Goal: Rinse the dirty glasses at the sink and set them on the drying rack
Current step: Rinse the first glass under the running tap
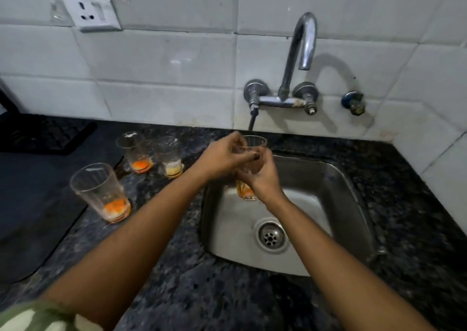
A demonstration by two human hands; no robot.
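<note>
Over the left part of the steel sink (336, 186) both hands hold one clear glass (255, 145) with orange dregs at its base. My left hand (222, 157) grips its rim from the left. My right hand (262, 176) wraps around its body from the front. Three dirty glasses stand on the dark counter to the left: a big one with orange residue (99, 191), a smaller one with orange residue (135, 151), and one with pale yellow residue (169, 156). A black drying rack (43, 133) lies at the far left by the wall.
A chrome wall tap (303, 42) curves above the sink, with no water coming from its spout. A second small valve (353, 102) sits to its right. A dark mat (32, 204) covers the counter's left side. A white wall socket (88, 10) hangs above.
</note>
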